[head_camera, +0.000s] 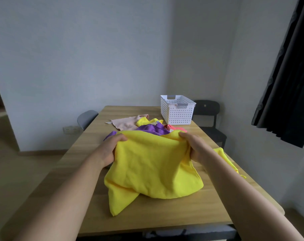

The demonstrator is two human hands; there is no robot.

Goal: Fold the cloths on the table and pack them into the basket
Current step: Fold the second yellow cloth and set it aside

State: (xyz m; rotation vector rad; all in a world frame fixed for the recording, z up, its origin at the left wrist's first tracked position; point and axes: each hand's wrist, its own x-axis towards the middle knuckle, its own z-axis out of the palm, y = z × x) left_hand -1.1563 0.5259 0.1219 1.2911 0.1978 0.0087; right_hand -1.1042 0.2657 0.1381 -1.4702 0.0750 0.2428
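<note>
Single head cam, facing fwd & slightly down, close over table point(165, 214).

No readable writing on the cloths point(153, 164) or basket point(180, 116)

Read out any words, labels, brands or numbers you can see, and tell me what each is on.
No text is readable.
Small tag among the piled cloths: too small to read.
White tab on the pink cloth: blurred, nothing legible.
Basket: no lettering visible.
</note>
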